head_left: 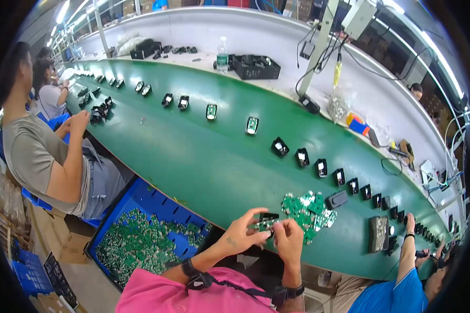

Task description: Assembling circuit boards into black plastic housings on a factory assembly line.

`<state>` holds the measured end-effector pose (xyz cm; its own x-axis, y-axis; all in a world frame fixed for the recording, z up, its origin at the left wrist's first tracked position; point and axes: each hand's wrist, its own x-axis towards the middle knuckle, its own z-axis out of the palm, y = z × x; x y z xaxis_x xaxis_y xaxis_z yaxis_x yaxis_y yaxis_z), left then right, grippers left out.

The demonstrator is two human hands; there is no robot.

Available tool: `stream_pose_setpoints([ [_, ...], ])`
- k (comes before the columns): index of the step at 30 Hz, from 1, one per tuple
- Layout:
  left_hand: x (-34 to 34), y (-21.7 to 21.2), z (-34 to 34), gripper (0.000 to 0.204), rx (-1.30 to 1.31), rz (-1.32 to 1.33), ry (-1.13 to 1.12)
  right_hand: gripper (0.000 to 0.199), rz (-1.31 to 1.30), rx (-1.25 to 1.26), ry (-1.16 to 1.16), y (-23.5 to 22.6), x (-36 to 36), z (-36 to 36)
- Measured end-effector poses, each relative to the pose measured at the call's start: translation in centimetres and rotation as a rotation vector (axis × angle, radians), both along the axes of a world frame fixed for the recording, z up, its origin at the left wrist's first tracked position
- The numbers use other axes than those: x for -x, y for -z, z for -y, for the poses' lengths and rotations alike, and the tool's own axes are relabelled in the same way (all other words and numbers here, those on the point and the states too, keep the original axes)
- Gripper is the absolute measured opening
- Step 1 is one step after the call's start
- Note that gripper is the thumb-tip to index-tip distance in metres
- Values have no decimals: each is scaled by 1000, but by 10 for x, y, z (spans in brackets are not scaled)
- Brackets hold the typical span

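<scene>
In front of my chest, my left hand (244,229) is closed round a small black plastic housing (269,215). A small green circuit board (265,225) sits at the housing's near side, between my two hands. My right hand (289,238) has its thumb and fingers pinched at the right end of the board; whether the board is seated in the housing I cannot tell. Just beyond my right hand lies a loose pile of green circuit boards (309,211) on the green table. A closed dark case (336,200) rests beside that pile.
Black housings (280,147) run in a row along the green table (193,151); some hold boards (252,125). A blue crate (164,206) of boards stands at my left. A person in grey (42,161) sits left, one in blue (389,292) right. A bottle (222,55) stands on the far ledge.
</scene>
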<state>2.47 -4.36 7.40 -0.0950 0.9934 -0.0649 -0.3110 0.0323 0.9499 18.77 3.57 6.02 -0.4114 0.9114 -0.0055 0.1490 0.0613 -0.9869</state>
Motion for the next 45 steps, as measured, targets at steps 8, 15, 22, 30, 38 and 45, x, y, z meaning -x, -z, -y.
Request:
stream_pose_setpoints([
  [8, 11, 14, -8, 40, 192, 234, 116, 13, -106, 17, -213, -9, -9, 5],
  [15, -11, 11, -17, 41, 118, 198, -70, 15, -370, 195, 23, 1, -2, 14],
  [22, -7, 6, -13, 47, 175, 2, -36, 14, -296, 139, -63, 1, -6, 15],
  [30, -15, 15, -6, 67, -76, -148, 62, 20, -244, 234, -107, -4, -17, 17],
  [38, -23, -3, -2, 54, -227, -673, -235, 17, 41, -13, -182, -33, -36, 11],
  [45, -24, -16, -2, 51, -273, -676, -194, 18, 25, -175, -79, -32, -29, 16],
])
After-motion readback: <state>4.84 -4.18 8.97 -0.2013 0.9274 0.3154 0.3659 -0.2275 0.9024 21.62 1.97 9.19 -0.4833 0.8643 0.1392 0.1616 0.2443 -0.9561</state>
